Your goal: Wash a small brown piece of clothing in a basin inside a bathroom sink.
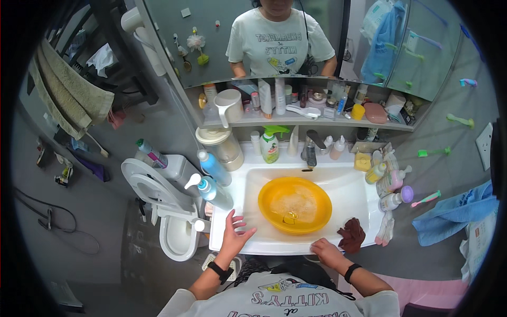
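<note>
A round yellow basin [265,210] with foamy water in it stands in the white sink [348,196] under the faucet [310,150]. My left hand [236,236] is held over the sink's front left corner, its fingers spread and nothing in it. Close above that hand is a light blue pump bottle [217,194], apart from the fingers. My right hand [328,253] rests on the front rim with its fingers loosely laid there, holding nothing I can see. A crumpled brown cloth [351,236] lies on the rim just to the right of it.
Behind the sink stand a green-topped spray bottle [270,148] and a lidded canister [222,147]. Several small bottles [376,173] line the right edge. A mirror shelf [285,119] holds toiletries and a white cup [228,104]. The toilet [177,235] is at left; a blue towel [449,214] hangs right.
</note>
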`<act>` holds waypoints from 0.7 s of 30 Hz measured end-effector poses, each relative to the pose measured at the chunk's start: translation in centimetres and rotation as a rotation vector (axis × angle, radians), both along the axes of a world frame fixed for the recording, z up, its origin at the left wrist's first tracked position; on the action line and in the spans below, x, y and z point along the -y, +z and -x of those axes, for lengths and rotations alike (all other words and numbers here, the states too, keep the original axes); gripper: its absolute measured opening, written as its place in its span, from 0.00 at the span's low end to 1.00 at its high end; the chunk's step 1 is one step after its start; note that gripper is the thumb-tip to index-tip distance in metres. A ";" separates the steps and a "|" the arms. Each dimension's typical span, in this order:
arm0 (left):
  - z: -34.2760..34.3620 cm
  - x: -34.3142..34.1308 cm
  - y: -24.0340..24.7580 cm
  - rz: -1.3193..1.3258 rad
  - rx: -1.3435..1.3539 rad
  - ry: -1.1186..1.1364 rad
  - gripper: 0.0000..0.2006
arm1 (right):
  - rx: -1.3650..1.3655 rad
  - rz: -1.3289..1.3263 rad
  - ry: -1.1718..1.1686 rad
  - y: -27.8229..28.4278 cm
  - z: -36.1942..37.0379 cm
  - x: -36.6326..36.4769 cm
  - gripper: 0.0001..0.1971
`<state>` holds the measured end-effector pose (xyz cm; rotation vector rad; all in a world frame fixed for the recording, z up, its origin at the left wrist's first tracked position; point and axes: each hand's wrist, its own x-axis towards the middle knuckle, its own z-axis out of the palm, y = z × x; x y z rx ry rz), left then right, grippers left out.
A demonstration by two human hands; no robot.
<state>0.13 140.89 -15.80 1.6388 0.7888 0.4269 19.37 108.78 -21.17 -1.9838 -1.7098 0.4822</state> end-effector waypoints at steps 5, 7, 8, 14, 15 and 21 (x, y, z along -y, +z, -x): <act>-7.5 2.2 2.4 -0.124 0.080 -0.091 0.46 | 0.076 -0.017 -0.335 0.5 -3.1 1.6 0.10; -10.1 1.3 2.2 -0.185 0.059 -0.082 0.45 | -0.164 -0.086 -0.486 2.8 -4.7 0.4 0.08; -11.2 0.5 2.0 -0.238 0.036 -0.078 0.45 | -0.409 -0.147 -0.636 3.7 -5.4 -0.5 0.06; -18.6 -5.4 1.7 -0.493 0.049 0.044 0.45 | -1.502 -0.473 -0.811 7.0 -7.6 -4.7 0.11; -20.3 -6.1 2.5 -0.488 0.055 0.035 0.45 | -1.606 -0.509 -0.817 7.2 -7.6 -5.1 0.11; -26.8 -11.1 3.4 -0.812 0.006 0.115 0.41 | -1.716 -0.502 -0.873 7.1 -6.5 -6.6 0.10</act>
